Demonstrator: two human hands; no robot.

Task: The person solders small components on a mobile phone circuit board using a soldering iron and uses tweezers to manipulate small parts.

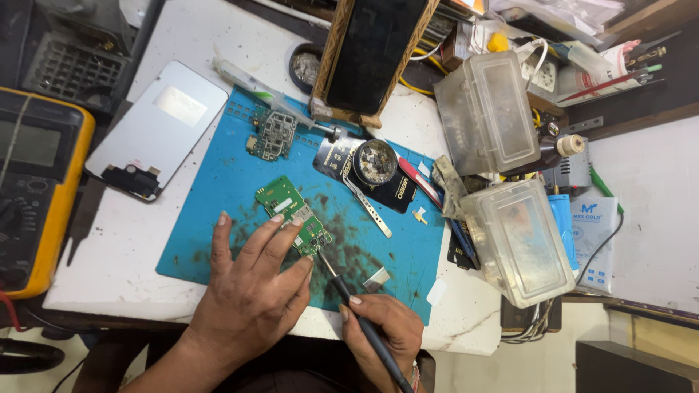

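A small green circuit board (285,202) lies on the blue work mat (218,175). My left hand (251,287) rests on the mat, and two fingertips press on the board's near end. My right hand (386,331) grips a dark soldering iron (357,313) like a pen. The iron's tip touches the board's lower right corner. A second, greyish circuit board (273,135) lies farther back on the mat.
A phone screen panel (156,127) lies left of the mat, with a yellow multimeter (36,182) beyond it. Two clear plastic boxes (517,240) stand at the right. A round tin (375,161), metal tweezers (368,207) and a wooden stand holding a phone (371,54) sit behind.
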